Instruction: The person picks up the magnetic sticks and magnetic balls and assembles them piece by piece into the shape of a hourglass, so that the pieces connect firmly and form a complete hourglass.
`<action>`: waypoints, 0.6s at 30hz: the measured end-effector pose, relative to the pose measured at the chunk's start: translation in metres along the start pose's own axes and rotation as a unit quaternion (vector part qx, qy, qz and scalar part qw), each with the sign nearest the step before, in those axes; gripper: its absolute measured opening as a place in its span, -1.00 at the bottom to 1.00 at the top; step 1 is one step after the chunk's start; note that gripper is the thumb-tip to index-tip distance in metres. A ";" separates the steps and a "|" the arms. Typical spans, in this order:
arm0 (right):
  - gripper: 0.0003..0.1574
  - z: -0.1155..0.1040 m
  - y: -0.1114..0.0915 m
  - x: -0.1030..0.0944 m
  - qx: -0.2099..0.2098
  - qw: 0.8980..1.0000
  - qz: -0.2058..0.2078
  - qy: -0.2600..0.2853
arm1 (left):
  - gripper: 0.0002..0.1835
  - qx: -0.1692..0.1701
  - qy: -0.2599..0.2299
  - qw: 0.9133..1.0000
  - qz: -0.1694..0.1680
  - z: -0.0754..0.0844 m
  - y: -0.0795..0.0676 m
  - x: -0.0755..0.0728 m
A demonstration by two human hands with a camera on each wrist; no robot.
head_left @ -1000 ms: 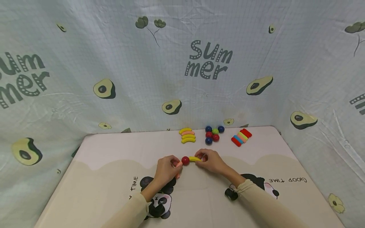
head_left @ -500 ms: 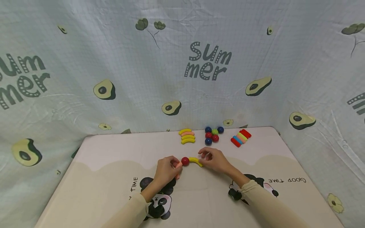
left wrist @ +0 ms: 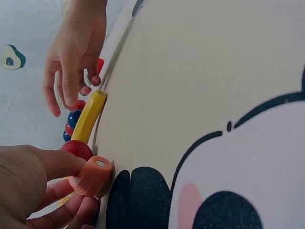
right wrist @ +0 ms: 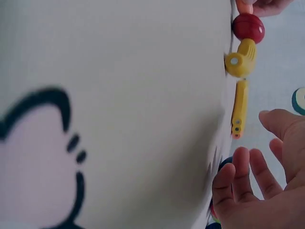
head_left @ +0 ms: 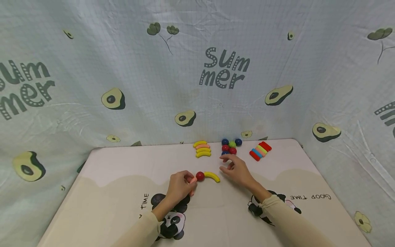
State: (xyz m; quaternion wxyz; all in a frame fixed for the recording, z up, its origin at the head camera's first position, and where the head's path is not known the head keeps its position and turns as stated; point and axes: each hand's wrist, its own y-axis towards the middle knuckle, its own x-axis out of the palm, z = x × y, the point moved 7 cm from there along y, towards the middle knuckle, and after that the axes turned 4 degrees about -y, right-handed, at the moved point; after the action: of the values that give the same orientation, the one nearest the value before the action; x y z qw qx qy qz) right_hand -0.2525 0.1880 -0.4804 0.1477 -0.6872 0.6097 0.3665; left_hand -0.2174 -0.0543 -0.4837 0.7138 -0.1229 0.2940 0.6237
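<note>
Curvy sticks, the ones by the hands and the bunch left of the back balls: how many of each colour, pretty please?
Yellow sticks: 4
Orange sticks: 2, one of them in the left hand
Total: 6

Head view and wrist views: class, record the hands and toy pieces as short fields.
Left hand: pinches an orange piece
Right hand: holds nothing, fingers apart
Between hands: red ball touching a yellow curved piece
Behind, left: four curved pieces, three yellow, one orange
Behind, middle: blue, red and green balls
Behind, right: coloured bars
</note>
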 end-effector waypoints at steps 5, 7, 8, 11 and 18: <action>-0.47 0.008 0.006 -0.009 0.006 0.999 0.034 -0.007 | -0.81 0.001 0.002 1.000 -0.001 0.000 0.000 0.000; -0.46 0.011 0.009 -0.012 0.012 0.999 0.042 -0.010 | -0.81 0.002 0.000 1.000 0.000 0.000 -0.001 0.000; -0.45 0.013 0.011 -0.013 0.016 0.999 0.045 -0.012 | -0.81 0.002 -0.001 1.000 0.000 0.000 -0.001 0.000; -0.43 0.019 0.015 -0.015 0.028 0.998 0.050 -0.021 | -0.81 0.003 -0.004 1.000 0.000 0.001 -0.002 -0.001; -0.43 0.026 0.021 -0.017 0.023 0.998 0.052 -0.030 | -0.82 0.000 -0.011 1.000 -0.006 0.001 -0.003 -0.001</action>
State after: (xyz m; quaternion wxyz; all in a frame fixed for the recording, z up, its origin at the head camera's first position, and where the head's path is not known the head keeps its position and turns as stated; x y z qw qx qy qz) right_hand -0.2808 0.2123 -0.4815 0.1627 -0.6397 0.6482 0.3797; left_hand -0.2141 -0.0547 -0.4830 0.7206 -0.1182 0.2856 0.6206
